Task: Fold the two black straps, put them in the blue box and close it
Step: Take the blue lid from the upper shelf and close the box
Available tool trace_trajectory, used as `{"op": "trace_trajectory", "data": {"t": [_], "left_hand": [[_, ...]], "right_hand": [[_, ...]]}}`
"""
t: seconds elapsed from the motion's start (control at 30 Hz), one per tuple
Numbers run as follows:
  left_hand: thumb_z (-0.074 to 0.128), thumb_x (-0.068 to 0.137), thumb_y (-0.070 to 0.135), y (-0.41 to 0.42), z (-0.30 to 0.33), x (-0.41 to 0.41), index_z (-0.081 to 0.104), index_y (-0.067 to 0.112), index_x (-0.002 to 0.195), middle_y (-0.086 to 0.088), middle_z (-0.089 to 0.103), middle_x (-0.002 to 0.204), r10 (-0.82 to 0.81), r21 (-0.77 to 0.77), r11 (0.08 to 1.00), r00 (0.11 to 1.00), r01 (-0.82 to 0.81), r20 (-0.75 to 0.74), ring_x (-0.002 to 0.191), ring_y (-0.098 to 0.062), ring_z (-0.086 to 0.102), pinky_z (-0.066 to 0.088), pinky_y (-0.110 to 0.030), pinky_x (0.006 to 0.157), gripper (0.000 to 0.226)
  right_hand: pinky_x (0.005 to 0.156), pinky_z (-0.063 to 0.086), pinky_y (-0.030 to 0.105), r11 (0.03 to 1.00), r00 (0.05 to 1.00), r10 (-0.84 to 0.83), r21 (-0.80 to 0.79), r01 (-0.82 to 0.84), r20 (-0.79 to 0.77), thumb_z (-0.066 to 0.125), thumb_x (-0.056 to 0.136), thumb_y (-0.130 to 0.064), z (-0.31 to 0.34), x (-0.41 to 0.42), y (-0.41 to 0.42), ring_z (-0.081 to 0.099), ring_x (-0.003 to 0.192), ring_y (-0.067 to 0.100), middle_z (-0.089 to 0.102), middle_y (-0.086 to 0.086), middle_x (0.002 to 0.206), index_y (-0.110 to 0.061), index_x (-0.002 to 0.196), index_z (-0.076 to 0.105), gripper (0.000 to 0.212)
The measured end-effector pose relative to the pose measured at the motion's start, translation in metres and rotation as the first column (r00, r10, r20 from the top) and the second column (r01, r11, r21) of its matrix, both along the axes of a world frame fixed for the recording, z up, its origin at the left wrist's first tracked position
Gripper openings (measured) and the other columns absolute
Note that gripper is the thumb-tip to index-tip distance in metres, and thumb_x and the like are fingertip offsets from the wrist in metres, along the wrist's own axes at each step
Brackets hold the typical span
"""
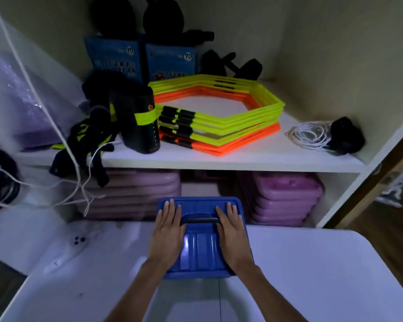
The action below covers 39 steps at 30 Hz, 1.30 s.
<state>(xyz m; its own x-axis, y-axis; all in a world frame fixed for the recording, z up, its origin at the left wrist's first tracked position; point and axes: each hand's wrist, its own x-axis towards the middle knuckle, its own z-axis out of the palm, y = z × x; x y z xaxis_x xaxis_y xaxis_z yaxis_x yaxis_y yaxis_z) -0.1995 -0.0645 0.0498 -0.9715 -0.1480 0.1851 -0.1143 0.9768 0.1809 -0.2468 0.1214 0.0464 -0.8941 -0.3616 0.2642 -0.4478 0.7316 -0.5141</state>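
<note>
On a white tabletop (312, 275) before a shelf (219, 159), one blue box (199, 247) sits with its lid on, contents hidden. Two hands press flat on the lid, fingers extended, gripping nothing: left hand (166, 235) and right hand (233, 235) flank the dark handle (199, 220). On the shelf: a stack of yellow and orange hexagonal rings (219, 112), a coiled white cord (310, 134), and two blue cartons (144, 59), each marked "70".

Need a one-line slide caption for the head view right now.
Both hands, left hand and right hand, press flat on the blue box lid, either side of its dark handle, on the white table.
</note>
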Motion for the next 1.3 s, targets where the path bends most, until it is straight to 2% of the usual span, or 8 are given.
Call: {"op": "trace_trajectory", "data": {"t": [0.4,0.57,0.7,0.83,0.97,1.13,1.23,1.3], "left_hand": [[-0.001,0.1,0.049,-0.012,-0.058,-0.023,0.052,-0.002,0.131,-0.024,0.046,0.141,0.004,0.091,0.996,0.99,-0.017,0.138,0.13,-0.036,0.048,0.032,-0.045,0.11,0.08],[-0.008,0.079,0.078,-0.01,-0.065,-0.026,0.002,0.013,0.151,0.0,-0.006,0.158,0.024,0.175,0.983,0.993,-0.045,0.119,0.148,-0.015,-0.007,-0.008,-0.031,0.118,0.098],[-0.026,0.082,0.062,-0.004,-0.064,-0.032,-0.016,0.021,0.147,-0.008,-0.016,0.16,0.103,0.108,0.987,0.983,-0.12,0.153,0.146,-0.016,-0.017,-0.015,-0.035,0.117,0.077],[0.0,0.099,0.045,0.008,-0.062,-0.038,-0.015,0.025,0.15,-0.018,-0.026,0.155,0.275,0.027,0.958,0.937,-0.287,0.215,0.144,-0.033,-0.023,-0.017,-0.045,0.116,0.057],[0.015,0.096,0.059,0.001,-0.058,-0.036,-0.012,0.016,0.151,-0.021,-0.02,0.157,0.318,0.119,0.93,0.923,-0.348,0.215,0.147,-0.033,-0.014,-0.009,-0.048,0.119,0.075],[0.031,0.064,0.095,-0.039,-0.056,-0.015,-0.015,0.016,0.15,-0.022,-0.002,0.159,0.486,0.301,0.749,0.799,-0.59,0.354,0.147,-0.035,0.0,-0.01,-0.053,0.114,0.125],[0.049,0.055,0.094,-0.045,-0.058,-0.015,-0.013,0.021,0.151,-0.016,0.027,0.155,0.348,0.619,0.481,0.783,-0.621,0.515,0.139,-0.035,0.033,0.024,-0.05,0.116,0.135],[0.065,0.063,0.077,-0.041,-0.053,-0.015,0.018,0.014,0.15,-0.012,0.05,0.141,0.241,0.781,0.23,0.811,-0.581,0.533,0.119,-0.029,0.056,0.049,-0.041,0.098,0.117]], "right_hand": [[0.12,0.0,0.033,0.979,0.993,-0.051,0.201,0.029,0.103,0.035,0.103,-0.007,-0.051,-0.02,-0.012,0.003,0.151,0.028,0.008,0.014,0.162,-0.018,0.154,0.022,0.053],[0.109,0.038,0.052,0.971,0.989,-0.098,0.229,0.071,0.11,0.023,0.099,-0.031,-0.055,-0.03,-0.014,0.032,0.142,0.036,0.034,0.021,0.154,-0.015,0.152,0.027,0.056],[0.119,0.016,0.042,0.952,0.986,-0.119,0.294,0.08,0.117,0.014,0.097,-0.059,-0.053,-0.026,-0.019,0.015,0.149,0.031,0.016,0.015,0.161,-0.023,0.156,0.002,0.07],[0.12,0.007,0.042,0.925,0.991,-0.091,0.377,0.048,0.096,0.01,0.095,-0.063,-0.056,-0.026,-0.02,0.004,0.15,0.032,0.006,0.017,0.163,-0.03,0.155,-0.001,0.07],[0.12,0.004,0.041,0.924,0.989,-0.108,0.377,0.063,0.1,0.008,0.096,-0.06,-0.056,-0.024,-0.019,0.0,0.15,0.03,0.003,0.014,0.164,-0.032,0.155,-0.002,0.066],[0.12,0.001,0.04,0.92,0.988,-0.103,0.39,0.05,0.116,0.009,0.097,-0.058,-0.055,-0.025,-0.02,-0.004,0.15,0.028,-0.002,0.012,0.164,-0.032,0.155,-0.005,0.065],[0.119,0.001,0.04,0.922,0.988,-0.105,0.384,0.055,0.11,0.01,0.098,-0.057,-0.056,-0.025,-0.02,-0.003,0.15,0.029,-0.001,0.012,0.164,-0.031,0.155,-0.003,0.064],[0.119,0.001,0.039,0.923,0.989,-0.107,0.38,0.061,0.101,0.01,0.098,-0.056,-0.057,-0.024,-0.02,-0.002,0.151,0.029,0.001,0.012,0.164,-0.031,0.155,-0.001,0.064]]}}
